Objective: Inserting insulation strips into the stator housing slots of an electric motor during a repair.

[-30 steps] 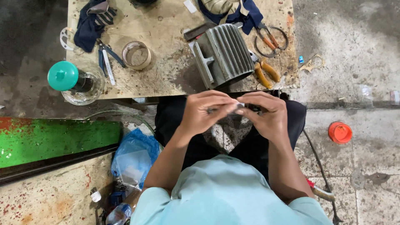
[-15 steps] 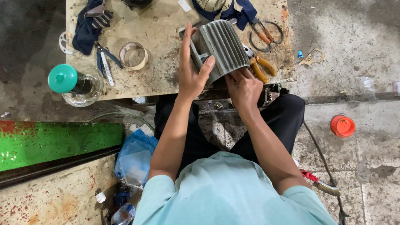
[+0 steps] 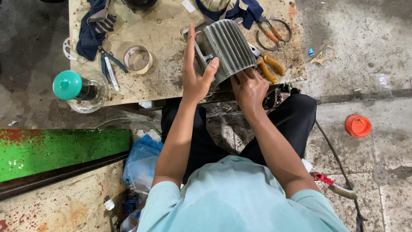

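A grey ribbed metal motor housing lies on its side near the front edge of a worn wooden board. My left hand presses flat against its open left end, fingers spread and pointing up. My right hand rests on the housing's near lower side, fingers curled against the ribs. Whether the right hand holds something small is hidden. Orange-handled pliers lie just right of the housing.
On the board lie a tape ring, blue-handled pliers, a dark cloth and scissors. A glass jar with a teal lid stands at the left corner. An orange cap and a red-handled tool lie on the floor.
Both hands have left my lap, where they worked on a small part, and reached up to the housing. The left hand has spread flat on its end.
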